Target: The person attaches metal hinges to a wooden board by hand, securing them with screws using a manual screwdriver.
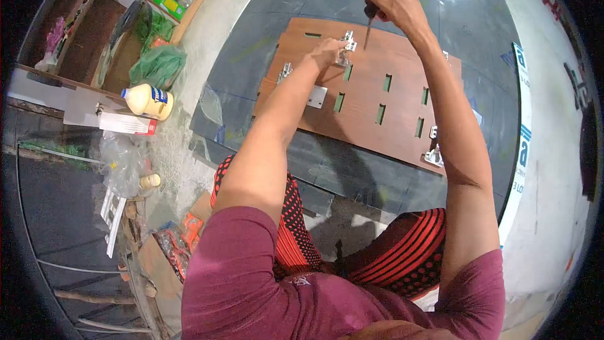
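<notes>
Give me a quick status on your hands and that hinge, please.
Right hand gripping screwdriver, tip by hinge. Left hand steadying hinge on wooden panel. Nothing in the way.

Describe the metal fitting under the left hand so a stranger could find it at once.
Find the brown slotted panel on the dark floor sheet. Near its far edge sits a shiny metal fitting. Unlike the fittings at the panel's side edges, it is the one the left hand touches, with the tip of the screwdriver in the right hand beside it.
</notes>
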Available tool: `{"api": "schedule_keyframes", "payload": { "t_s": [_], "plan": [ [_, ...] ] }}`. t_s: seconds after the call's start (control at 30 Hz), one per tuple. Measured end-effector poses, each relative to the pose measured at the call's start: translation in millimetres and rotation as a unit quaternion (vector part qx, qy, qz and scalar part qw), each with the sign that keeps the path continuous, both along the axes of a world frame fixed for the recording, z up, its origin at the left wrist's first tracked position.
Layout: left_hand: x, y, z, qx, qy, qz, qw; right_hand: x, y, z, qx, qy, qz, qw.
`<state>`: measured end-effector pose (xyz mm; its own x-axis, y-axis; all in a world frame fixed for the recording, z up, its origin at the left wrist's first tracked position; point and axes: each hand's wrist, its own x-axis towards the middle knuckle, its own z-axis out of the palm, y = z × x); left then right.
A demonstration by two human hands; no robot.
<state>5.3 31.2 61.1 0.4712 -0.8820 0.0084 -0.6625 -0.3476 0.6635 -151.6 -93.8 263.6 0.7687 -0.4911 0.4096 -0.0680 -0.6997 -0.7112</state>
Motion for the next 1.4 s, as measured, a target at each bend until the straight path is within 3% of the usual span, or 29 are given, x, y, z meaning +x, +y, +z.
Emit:
{"api": "schedule_keyframes", "payload": {
  "t_s": [0.07, 0.13, 0.2, 0.23, 0.37, 0.47, 0.53, 0.63, 0.77, 0.83, 0.97, 1.03, 1.17, 1.23, 1.27, 1.33, 1.4],
  "plan": [
    [5, -5, -6, 0.003, 0.094, 0.075, 0.993, -1, 3, -8, 0.051, 0.029, 0.036, 0.998],
    [2, 1, 2, 0.0, -0.082, -0.021, 0.996, 1, 5, -26, 0.05, -0.012, 0.085, 0.995],
    [0, 0, 3, -0.001, -0.03, -0.008, 1.0, 6, 8, -37, -0.041, -0.009, 0.084, 0.996],
    [0, 1, 4, 0.0, 0.022, 0.005, 1.0, 4, 11, -39, -0.028, 0.006, 0.096, 0.995],
    [-9, 3, 17, 0.019, 0.022, 0.039, 0.999, 0, 19, -42, 0.04, 0.046, 0.121, 0.991],
    [-12, 4, 24, 0.038, -0.071, 0.009, 0.997, 2, 19, -48, 0.042, 0.028, 0.135, 0.99],
    [-11, 3, 25, 0.05, -0.129, -0.01, 0.99, 8, 18, -53, -0.028, 0.011, 0.119, 0.992],
    [-6, 3, 20, 0.037, -0.065, -0.002, 0.997, 8, 19, -58, -0.029, 0.019, 0.121, 0.992],
    [-14, 6, 31, 0.017, -0.069, -0.013, 0.997, 8, 16, -53, -0.023, 0.046, 0.137, 0.989],
    [-14, 7, 34, 0.106, -0.167, -0.037, 0.98, 7, 14, -50, 0.057, 0.067, 0.184, 0.979],
    [-6, -7, 30, 0.184, -0.231, -0.048, 0.954, 4, 8, -47, 0.13, 0.062, 0.252, 0.957],
    [1, -5, 18, 0.107, -0.177, -0.023, 0.978, 4, 6, -45, -0.033, 0.103, 0.149, 0.983],
    [-6, -1, 23, 0.11, -0.151, -0.015, 0.982, 5, 11, -51, -0.115, 0.075, 0.061, 0.989],
    [-3, -1, 18, 0.069, -0.164, -0.02, 0.984, 1, 9, -46, 0.035, 0.075, 0.145, 0.986],
    [1, -1, 17, 0.069, -0.164, -0.019, 0.984, 0, 8, -46, 0.035, 0.075, 0.146, 0.986],
    [6, -1, 21, 0.095, -0.127, -0.061, 0.985, 0, 2, -49, 0.206, 0.038, 0.285, 0.935],
    [9, 0, 23, 0.115, -0.096, -0.038, 0.988, 2, 0, -52, 0.187, 0.039, 0.278, 0.941]
  ]
}}
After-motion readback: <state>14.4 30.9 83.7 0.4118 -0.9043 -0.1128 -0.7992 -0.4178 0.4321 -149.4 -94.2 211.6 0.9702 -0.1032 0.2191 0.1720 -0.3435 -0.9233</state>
